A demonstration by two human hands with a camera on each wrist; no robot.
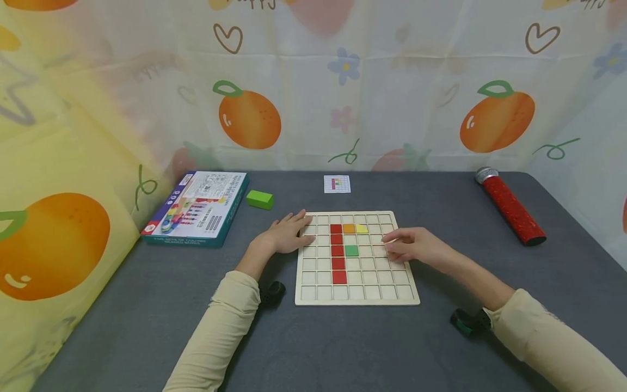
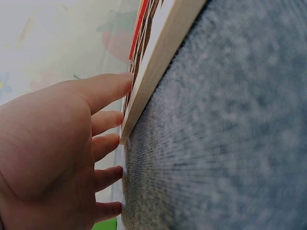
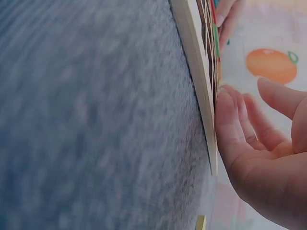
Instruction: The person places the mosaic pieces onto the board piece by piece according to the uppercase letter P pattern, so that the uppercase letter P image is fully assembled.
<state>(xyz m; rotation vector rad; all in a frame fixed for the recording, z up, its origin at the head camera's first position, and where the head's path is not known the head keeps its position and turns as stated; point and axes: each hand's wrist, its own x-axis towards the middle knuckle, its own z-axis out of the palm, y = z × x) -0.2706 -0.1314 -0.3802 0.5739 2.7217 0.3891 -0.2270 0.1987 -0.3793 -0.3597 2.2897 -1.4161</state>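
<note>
A pale wooden grid board [image 1: 357,294] lies flat on the table in the head view. Red squares [image 1: 337,249] run down one column of it, an orange square [image 1: 349,228] and a yellow square [image 1: 362,228] continue the top of that column to the right, and a green square [image 1: 351,250] sits lower. My left hand [image 1: 285,234] rests at the board's upper left edge, its fingers [image 2: 108,148] spread and fairly straight. Over the right edge is my right hand [image 1: 416,246], fingers loosely bent; the thumb [image 3: 278,97] stands apart from them, with nothing between.
Behind the board lies a small card [image 1: 337,184] printed with a coloured grid. A flat box [image 1: 206,204] lies at the back left, beside a green block [image 1: 260,199]. Toward the back right is a red microphone [image 1: 511,209]. A printed curtain [image 1: 401,81] hangs behind the dark table [image 1: 372,354].
</note>
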